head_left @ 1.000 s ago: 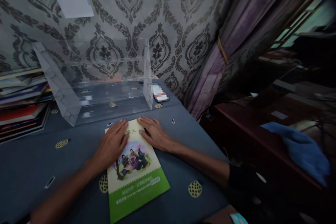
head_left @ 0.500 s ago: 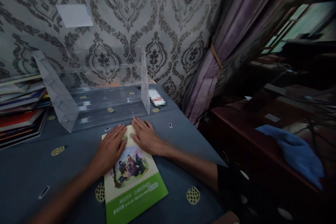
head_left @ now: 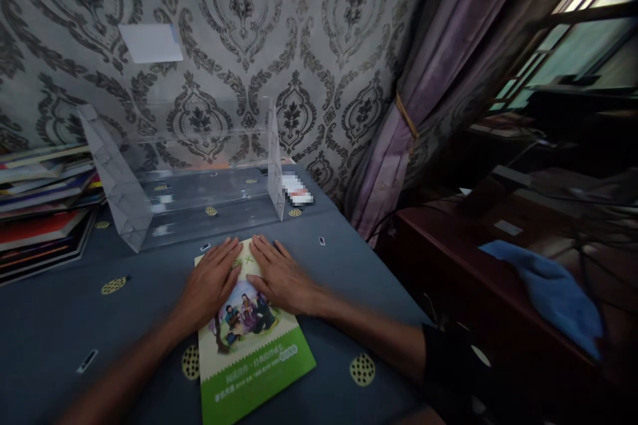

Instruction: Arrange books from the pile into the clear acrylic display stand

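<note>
A paperback book (head_left: 249, 362) with a cream and green cover and a picture of several figures lies flat on the table. My left hand (head_left: 212, 282) rests flat on its upper left part, fingers stretched out. On the upper right part lies my right hand (head_left: 282, 275), open as well, its palm down. The two hands are slightly apart and hide much of the top of the cover. Just beyond them stands a clear plastic rack (head_left: 214, 202) with slanted side panels.
Books are stacked (head_left: 44, 219) at the left. A blurred white item (head_left: 298, 189) lies right of the rack. The blue-grey tablecloth (head_left: 124, 352) has a pineapple pattern. Beyond the table's right edge are a purple curtain (head_left: 419, 93) and a blue cloth (head_left: 553, 299) on a dark red surface.
My right hand has slid a little toward me over the cover. The left hand stays in about the same place on the book. The camera view has shifted slightly.
</note>
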Tool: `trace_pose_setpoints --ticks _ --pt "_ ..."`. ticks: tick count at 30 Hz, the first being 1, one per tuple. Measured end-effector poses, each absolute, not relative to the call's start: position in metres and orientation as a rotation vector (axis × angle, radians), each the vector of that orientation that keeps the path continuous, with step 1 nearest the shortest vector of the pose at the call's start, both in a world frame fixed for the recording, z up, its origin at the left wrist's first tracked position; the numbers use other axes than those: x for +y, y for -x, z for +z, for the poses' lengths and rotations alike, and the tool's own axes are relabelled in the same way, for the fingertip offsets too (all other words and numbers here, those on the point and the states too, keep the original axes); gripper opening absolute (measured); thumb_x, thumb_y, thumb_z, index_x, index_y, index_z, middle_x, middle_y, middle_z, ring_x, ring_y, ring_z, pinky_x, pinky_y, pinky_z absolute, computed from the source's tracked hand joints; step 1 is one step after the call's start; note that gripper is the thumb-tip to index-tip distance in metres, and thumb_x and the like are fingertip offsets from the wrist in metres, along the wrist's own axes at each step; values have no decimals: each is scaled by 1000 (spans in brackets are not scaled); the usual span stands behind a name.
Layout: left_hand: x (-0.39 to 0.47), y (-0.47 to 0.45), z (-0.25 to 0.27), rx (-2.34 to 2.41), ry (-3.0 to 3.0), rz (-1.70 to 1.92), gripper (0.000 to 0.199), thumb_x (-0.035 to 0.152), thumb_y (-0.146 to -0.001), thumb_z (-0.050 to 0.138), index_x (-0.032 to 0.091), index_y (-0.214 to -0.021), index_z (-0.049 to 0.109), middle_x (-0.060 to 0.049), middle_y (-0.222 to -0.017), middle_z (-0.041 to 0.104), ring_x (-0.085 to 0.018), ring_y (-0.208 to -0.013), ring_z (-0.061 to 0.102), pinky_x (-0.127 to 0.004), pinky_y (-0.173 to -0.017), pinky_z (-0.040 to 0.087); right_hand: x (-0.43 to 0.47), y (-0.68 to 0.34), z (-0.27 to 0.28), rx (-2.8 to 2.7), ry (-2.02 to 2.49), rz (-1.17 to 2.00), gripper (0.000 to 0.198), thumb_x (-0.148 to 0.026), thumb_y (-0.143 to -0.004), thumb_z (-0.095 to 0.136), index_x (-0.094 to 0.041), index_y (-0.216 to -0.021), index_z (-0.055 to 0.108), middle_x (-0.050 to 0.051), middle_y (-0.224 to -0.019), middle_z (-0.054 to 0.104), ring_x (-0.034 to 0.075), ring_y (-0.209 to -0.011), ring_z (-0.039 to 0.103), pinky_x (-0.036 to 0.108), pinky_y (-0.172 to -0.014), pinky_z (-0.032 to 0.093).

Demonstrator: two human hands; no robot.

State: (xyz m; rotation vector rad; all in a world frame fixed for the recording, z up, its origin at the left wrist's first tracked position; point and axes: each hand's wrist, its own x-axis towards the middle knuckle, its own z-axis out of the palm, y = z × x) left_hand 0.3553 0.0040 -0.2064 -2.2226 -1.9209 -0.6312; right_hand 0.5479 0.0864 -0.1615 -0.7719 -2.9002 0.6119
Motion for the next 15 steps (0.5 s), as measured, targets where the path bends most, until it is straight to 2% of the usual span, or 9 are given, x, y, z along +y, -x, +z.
trace_pose_setpoints --ticks 6,15 --pt "4 -355 -205 -1884 2293 -558 49 38 -105 30 21 -146 48 -7 -152 49 -23 -144 41 -47 -117 37 77 -560 -161 -2922 746 650 71 -40 -102 46 1 -155 23 21 -164 17 28 -155 8 49 -126 13" --pt "6 -355 -194 -1886 2435 -402 54 46 -105 27 22 -153 37 -7 -159 39 -23 -148 34 -49 -120 29 64 -579 -170 -2876 627 635 71 -47 -102 41 -5 -156 25 22 -163 20 28 -155 10 52 -125 17"
